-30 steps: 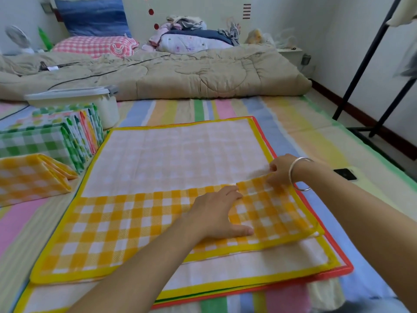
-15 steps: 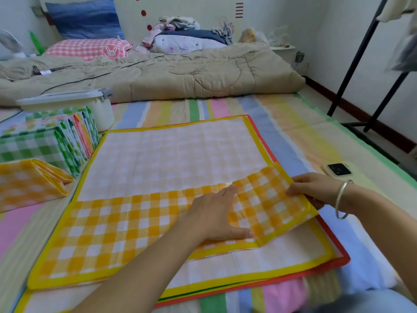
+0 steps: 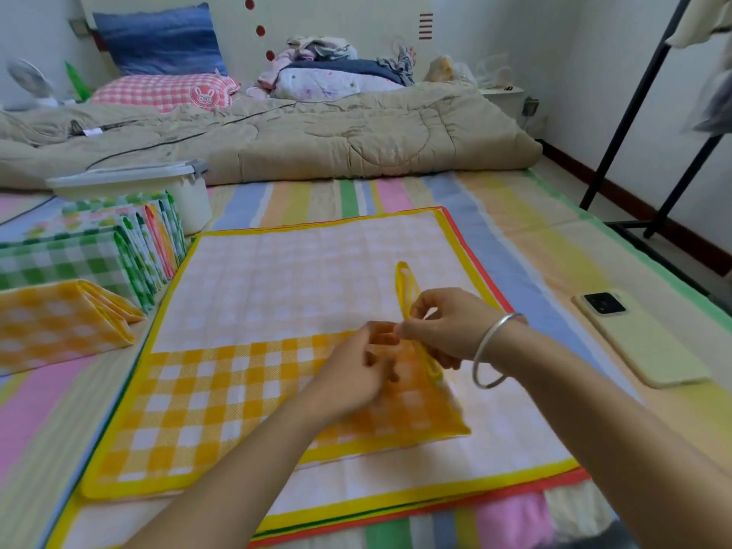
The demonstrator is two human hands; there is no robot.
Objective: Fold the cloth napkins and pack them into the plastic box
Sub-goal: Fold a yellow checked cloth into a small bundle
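Right hand (image 3: 447,328): thumb and fingers closed in a pinch on the yellow hem of the yellow checked napkin (image 3: 222,398), holding its right end lifted off the surface so the hem stands up in a narrow loop above the knuckles. A silver bracelet (image 3: 495,352) sits on that wrist. Left hand (image 3: 356,376): on the same napkin just left of the raised end, fingers bent, fingertips close to those of the right hand; the frame is blurred here and whether it grips the cloth or only rests on it cannot be determined. The rest of the napkin lies flat as a long band, checked face up. It lies on the near half of a stack of open napkins (image 3: 317,279), top one pale side up with a yellow border, red and green edges showing below. Left of the stack: one folded yellow napkin (image 3: 59,322) lying flat, and behind it a row of folded napkins (image 3: 99,247) standing on edge. Behind that row stands the plastic box (image 3: 186,204), lid on. All rest on a striped sheet (image 3: 396,192). A phone (image 3: 633,338) lies face down to the right. A beige quilt (image 3: 317,140) runs across the far side.
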